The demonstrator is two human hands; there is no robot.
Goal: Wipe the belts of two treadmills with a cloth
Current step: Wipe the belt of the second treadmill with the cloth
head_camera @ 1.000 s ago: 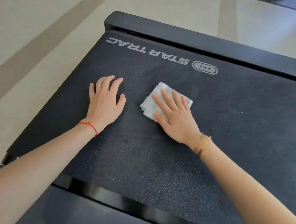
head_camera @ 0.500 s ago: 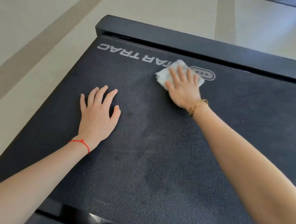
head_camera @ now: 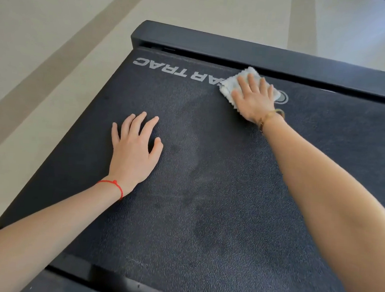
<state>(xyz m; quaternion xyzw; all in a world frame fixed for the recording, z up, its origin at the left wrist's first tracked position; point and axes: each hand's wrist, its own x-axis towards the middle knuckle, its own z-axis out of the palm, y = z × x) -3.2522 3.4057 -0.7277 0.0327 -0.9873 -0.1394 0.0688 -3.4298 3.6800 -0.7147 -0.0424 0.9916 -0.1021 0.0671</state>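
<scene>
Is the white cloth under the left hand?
No, the white cloth lies under the right hand, while the left hand rests flat on the bare treadmill belt.

Left hand (head_camera: 133,152) flat, palm down, fingers spread and pointing toward 12 o'clock, thumb splayed toward 2 o'clock; left forearm enters from 8 o'clock, bare, nearly straight; thin red string bracelet (head_camera: 113,186) round the left wrist. Right hand (head_camera: 254,99) palm down, fingers extended and slightly fanned toward 12 o'clock, pressed flat rather than curled; right arm reaches in from 4 o'clock, extended farther forward than the left, elbow out of frame; gold-toned bracelet (head_camera: 271,116) at the right wrist, blurred. Hands well apart; right sits toward 1 o'clock of the left.
</scene>
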